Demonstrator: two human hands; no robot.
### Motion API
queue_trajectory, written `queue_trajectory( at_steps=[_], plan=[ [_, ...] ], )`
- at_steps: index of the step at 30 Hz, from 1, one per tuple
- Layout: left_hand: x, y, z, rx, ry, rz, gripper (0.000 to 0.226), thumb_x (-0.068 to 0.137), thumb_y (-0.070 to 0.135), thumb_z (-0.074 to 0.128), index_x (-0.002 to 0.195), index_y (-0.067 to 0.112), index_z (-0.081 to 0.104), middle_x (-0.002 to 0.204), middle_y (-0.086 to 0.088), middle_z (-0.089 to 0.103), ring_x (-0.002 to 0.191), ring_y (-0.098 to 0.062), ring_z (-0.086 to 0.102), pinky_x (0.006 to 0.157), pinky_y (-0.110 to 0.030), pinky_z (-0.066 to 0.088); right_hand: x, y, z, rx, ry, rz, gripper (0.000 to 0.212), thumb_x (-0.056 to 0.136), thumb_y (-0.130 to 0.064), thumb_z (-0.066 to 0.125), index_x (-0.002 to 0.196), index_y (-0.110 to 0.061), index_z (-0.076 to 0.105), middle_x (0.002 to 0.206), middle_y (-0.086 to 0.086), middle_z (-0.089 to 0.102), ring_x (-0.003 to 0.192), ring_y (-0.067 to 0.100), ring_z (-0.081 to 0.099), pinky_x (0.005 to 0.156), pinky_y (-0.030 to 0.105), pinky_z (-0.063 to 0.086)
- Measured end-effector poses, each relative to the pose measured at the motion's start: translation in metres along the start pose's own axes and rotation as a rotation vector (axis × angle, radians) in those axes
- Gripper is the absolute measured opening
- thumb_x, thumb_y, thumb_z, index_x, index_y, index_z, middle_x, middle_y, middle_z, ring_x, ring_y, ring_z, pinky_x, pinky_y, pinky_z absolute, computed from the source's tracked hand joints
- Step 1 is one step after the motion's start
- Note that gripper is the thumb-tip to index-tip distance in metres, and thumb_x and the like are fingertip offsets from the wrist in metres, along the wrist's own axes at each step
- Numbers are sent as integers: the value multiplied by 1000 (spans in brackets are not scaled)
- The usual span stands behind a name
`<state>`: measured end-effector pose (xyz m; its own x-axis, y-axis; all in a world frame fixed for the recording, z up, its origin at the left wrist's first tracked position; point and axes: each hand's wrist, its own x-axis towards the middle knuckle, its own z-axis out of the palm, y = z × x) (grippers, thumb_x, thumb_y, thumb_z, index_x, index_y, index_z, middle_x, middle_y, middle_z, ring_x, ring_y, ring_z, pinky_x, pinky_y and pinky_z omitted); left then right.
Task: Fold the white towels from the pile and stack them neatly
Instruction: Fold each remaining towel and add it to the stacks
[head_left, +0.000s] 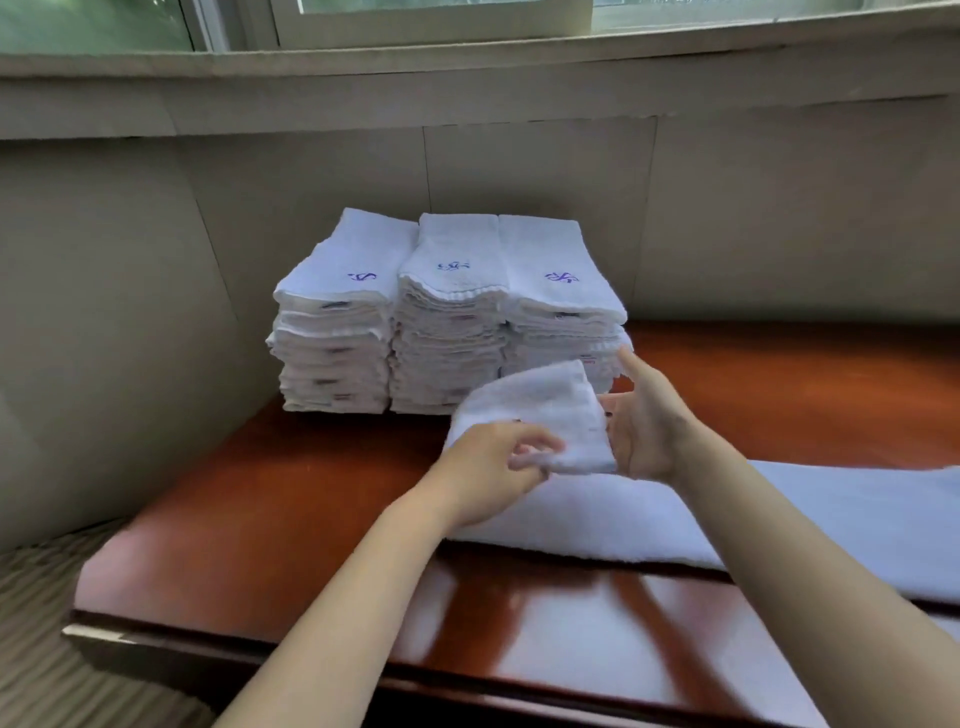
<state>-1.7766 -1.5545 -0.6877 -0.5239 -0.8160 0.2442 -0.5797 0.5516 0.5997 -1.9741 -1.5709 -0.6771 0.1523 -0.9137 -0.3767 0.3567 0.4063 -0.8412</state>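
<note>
so progress check: most of the visible work looks done. there are three stacks of folded towels (447, 312) sitting side by side in the middle of the frame, pushed back near the wall (156, 260) on the reddish wooden counter (270, 519). each top towel shows a little purple monogram, and the stacks look pretty even in height, edges lined up ok.

right now one small white towel (540, 415) is mid-fold, held up just in front of the right-hand stack, roughly centre frame. the left hand (483, 473) has its fingers curled in, pinching the lower edge of that towel. the right hand (644, 421) is spread fairly wide, palm turned toward the towel's right side, fingers straight. looks like it's supporting or about to flatten it, though i can't tell for sure if it's actually touching the cloth.

below the hands, running off the right edge of the frame, there's more white fabric (779, 519) lying flat on the counter. i can't tell how many towels that is or whether it counts as the pile, so what's left is a guess: at least finishing this fold and putting it on a stack, plus whatever is in that spread-out cloth. window (441, 10) along the top, carpet (41, 649) lower left.
</note>
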Motion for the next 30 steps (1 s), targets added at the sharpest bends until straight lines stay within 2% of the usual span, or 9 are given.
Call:
queue_trajectory(
  at_steps=[3,6,8,12,15,21,25,27,30],
  plan=[
    [5,4,18,130,-286,9,32,91,22,60,123,23,63,122,-1,62,120,-12,48,104,-24,34,-3,13,-7,-260,152,27,43,90,-36,61,117,-4,51,103,14,59,76,24,68,50,28,52],
    [8,5,17,100,-284,-35,31,92,19,56,123,23,63,127,3,59,124,-9,47,102,-16,33,1,32,-12,-428,292,-53,13,87,-6,64,98,0,60,70,9,60,53,20,60,47,24,44],
    [10,3,10,88,-210,-53,30,93,20,55,121,24,63,128,7,59,117,-6,50,88,-6,30,0,31,-16,-425,297,-139,10,86,3,61,95,4,64,69,10,66,51,18,64,44,21,47],
    [12,-9,-4,243,-57,-68,35,94,21,55,129,20,56,136,-1,48,129,-14,41,102,-15,23,-8,12,-29,-508,376,-243,19,86,1,61,104,4,61,93,14,68,71,22,66,52,24,53],
    [11,-17,-6,279,-38,-232,47,95,26,52,140,20,43,145,-5,36,131,-22,39,108,-27,29,-19,2,-41,-531,407,-246,12,87,0,59,98,-3,63,92,10,69,75,20,67,52,24,52],
    [12,-24,9,-165,-56,-525,60,91,37,59,141,16,34,124,-4,56,107,-20,57,84,-28,45,-39,3,-64,-586,466,-226,18,91,1,50,96,-14,57,98,6,65,88,22,64,80,42,55],
    [12,-22,18,-210,-82,-498,63,87,30,65,139,15,34,114,1,53,102,-16,54,72,-21,44,-41,19,-67,-656,443,-264,14,89,-18,57,103,-22,55,99,-3,62,89,14,62,70,29,52],
    [13,-21,21,-182,-74,-471,68,85,29,68,141,15,31,121,-2,54,108,-20,54,85,-29,46,-40,25,-64,-694,474,-308,5,89,-23,61,84,-22,58,92,-2,65,80,12,62,64,26,51],
    [14,-18,26,-235,-34,-485,74,86,39,66,145,20,26,134,-5,51,114,-24,54,98,-34,44,-38,26,-63,-726,580,-344,11,90,-15,56,80,-12,60,96,10,67,88,25,65,79,38,53]
  ],
)
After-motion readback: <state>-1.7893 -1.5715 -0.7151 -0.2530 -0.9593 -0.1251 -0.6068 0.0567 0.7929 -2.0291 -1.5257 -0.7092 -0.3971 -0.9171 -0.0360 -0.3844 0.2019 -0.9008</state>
